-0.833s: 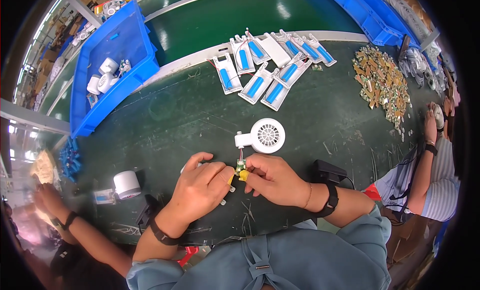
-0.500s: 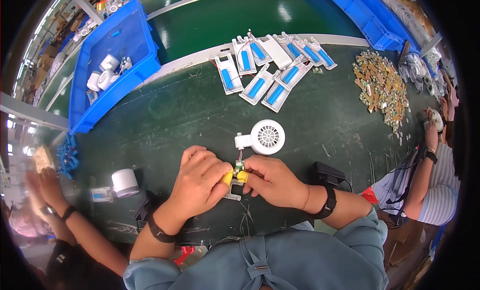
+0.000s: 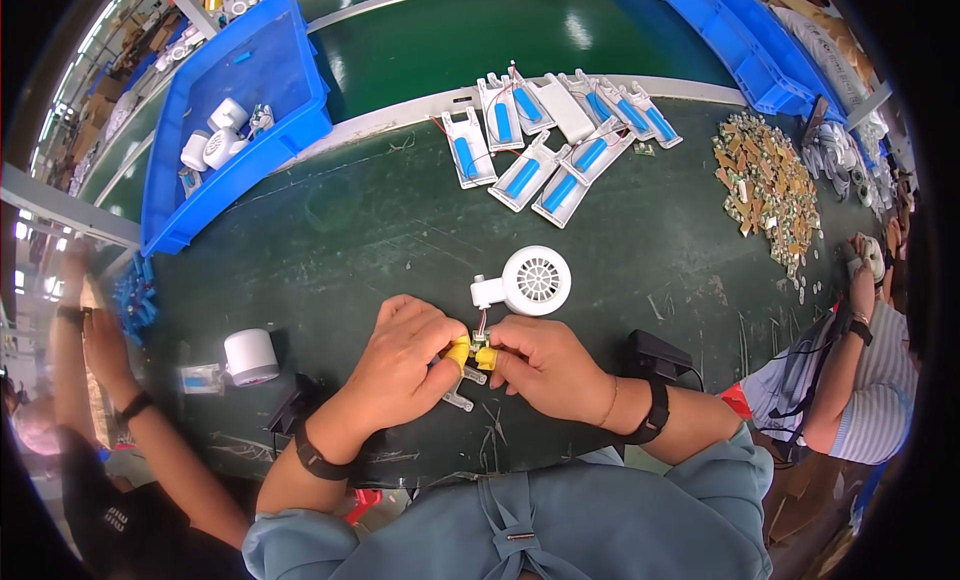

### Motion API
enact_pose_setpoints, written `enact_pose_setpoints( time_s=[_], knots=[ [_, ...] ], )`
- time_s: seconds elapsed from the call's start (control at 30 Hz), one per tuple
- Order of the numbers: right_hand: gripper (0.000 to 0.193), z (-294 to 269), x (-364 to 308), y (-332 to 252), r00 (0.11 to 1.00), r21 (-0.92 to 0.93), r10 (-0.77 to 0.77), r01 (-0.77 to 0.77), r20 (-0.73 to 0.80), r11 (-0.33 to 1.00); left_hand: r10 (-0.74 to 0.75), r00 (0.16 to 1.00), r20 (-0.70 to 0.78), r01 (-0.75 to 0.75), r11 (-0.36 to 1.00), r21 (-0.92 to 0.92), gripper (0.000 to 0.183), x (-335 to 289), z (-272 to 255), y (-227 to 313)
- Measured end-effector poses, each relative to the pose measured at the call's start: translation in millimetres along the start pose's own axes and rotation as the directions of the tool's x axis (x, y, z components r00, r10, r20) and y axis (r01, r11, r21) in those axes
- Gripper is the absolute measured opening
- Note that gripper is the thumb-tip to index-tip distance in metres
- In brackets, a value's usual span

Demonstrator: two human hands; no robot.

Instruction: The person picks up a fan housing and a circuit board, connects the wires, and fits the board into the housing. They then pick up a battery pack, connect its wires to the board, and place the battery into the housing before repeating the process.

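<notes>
My left hand (image 3: 402, 358) and my right hand (image 3: 556, 368) meet near the table's front edge, both closed, with yellow covers on the thumbs. Between their fingertips they pinch a small green circuit board (image 3: 479, 341). Thin wires lead from it up to a white fan head (image 3: 536, 280) with a round grille, lying just beyond my hands. A white plastic housing (image 3: 462, 395) with two prongs pokes out below my left fingers; most of it is hidden, with a bit of blue showing beside it.
White housings with blue batteries (image 3: 522, 178) lie at the back. A pile of circuit boards (image 3: 765, 185) is at right. Blue bins (image 3: 228, 70) stand at the far left and far right. A white cylinder (image 3: 250, 357) sits left; co-workers' arms (image 3: 150, 430) reach in from both sides.
The white housing under my left hand has turned, its prongs now slanting toward lower right. My hands stay together at the board. The left co-worker's arm has moved.
</notes>
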State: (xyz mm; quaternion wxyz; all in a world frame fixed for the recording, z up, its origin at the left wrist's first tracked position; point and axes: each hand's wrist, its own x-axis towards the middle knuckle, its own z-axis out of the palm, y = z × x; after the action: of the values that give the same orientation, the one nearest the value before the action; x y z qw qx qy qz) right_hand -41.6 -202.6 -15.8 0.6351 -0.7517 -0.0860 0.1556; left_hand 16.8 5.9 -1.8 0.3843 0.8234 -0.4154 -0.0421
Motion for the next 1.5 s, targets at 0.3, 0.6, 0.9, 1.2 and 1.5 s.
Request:
enact_pose_setpoints(
  time_s=[0.3, 0.6, 0.9, 1.2, 1.5],
  knots=[
    [0.01, 5.2, -1.1, -0.8, 0.997, -0.025, -0.004, 0.002, -0.08, 1.0, -0.092, 0.994, -0.061, 0.088, 0.993, -0.074, 0.021, -2.5, 3.1, -0.8],
    [0.007, 9.3, -2.6, 0.2, 0.98, -0.274, -0.171, 0.138, -0.099, 0.952, 0.004, 0.998, -0.06, -0.01, 0.995, -0.101, 0.026, -1.7, 6.9, -2.8],
    [0.003, 14.3, -3.3, 0.9, 0.954, -0.387, -0.266, 0.195, -0.138, 0.901, 0.077, 0.992, -0.096, -0.086, 0.991, -0.098, 0.03, 0.2, 9.5, -1.4],
    [0.004, 12.2, -1.0, -2.4, 0.987, -0.101, -0.152, 0.157, 0.054, 0.982, 0.085, 0.991, 0.107, -0.079, 0.995, -0.059, 0.023, 4.1, -16.4, -4.0],
    [0.012, 9.9, 2.1, 0.8, 0.987, 0.084, -0.031, 0.018, 0.157, 0.996, 0.091, 0.98, 0.176, -0.075, 0.992, -0.098, 0.021, 3.0, -19.4, -4.6]
  ],
)
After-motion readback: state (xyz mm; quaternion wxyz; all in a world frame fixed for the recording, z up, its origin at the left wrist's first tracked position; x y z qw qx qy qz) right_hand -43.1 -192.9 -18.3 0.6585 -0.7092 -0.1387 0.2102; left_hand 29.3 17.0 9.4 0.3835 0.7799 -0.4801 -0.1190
